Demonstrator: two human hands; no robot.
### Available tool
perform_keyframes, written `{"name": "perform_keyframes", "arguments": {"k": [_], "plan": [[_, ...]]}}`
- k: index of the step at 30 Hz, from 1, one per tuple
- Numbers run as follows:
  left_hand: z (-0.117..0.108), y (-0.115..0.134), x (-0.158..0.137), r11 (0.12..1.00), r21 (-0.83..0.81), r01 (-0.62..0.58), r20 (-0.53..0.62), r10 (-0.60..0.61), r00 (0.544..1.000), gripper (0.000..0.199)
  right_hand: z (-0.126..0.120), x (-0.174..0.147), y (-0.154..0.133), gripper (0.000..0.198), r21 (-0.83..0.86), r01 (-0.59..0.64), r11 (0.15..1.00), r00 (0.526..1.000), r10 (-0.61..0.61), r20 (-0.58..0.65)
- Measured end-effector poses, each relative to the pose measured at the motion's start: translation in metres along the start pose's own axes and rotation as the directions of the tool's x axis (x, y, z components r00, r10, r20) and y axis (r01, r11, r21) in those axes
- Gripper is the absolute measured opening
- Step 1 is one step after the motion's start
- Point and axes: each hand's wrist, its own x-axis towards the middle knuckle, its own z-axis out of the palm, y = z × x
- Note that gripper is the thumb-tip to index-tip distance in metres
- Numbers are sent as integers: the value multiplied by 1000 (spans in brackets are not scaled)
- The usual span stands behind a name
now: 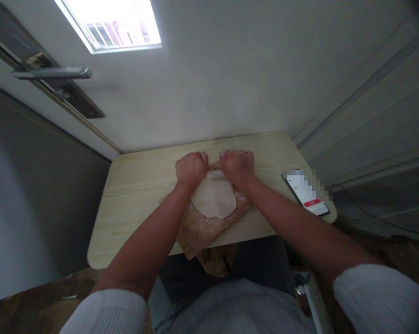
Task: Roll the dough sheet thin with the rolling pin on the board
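A flat, pale round of dough (214, 198) lies on a floured wooden board (198, 227), which sits at an angle and juts over the table's front edge. At the dough's far edge is a short pale stretch of what looks like a rolling pin (215, 174); its ends are hidden by my fists. My left hand (191, 168) is closed round its left end, thumb toward the middle. Round the right end my right hand (237, 168) is closed in the same way. Both arms reach straight forward over the board.
The small light-wood table (132, 204) stands against a white door (209, 83) with a metal handle (56, 73) at upper left. A phone (305, 191) with a lit screen lies at the table's right end. Below the front edge is a wooden piece (216, 260).
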Motion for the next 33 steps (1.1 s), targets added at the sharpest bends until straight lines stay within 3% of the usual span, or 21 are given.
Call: {"name": "perform_keyframes", "arguments": {"k": [8,14,25,33], "plan": [[0,-1,-21,1000,7,-4,-49,5,999,60,4,-24,-1,40,68,-48,997,996,53,-76],[-1,-4,-28,995,-7,-97,-2,97,995,58,8,-22,2,46,81,-34,996,996,41,-78],[3,-5,-9,996,-4,-88,78,88,993,66,4,-6,0,44,91,-35,995,999,37,-21],[6,-6,0,997,0,-75,70,75,995,68,6,2,1,48,82,-32,996,999,33,-6]]}}
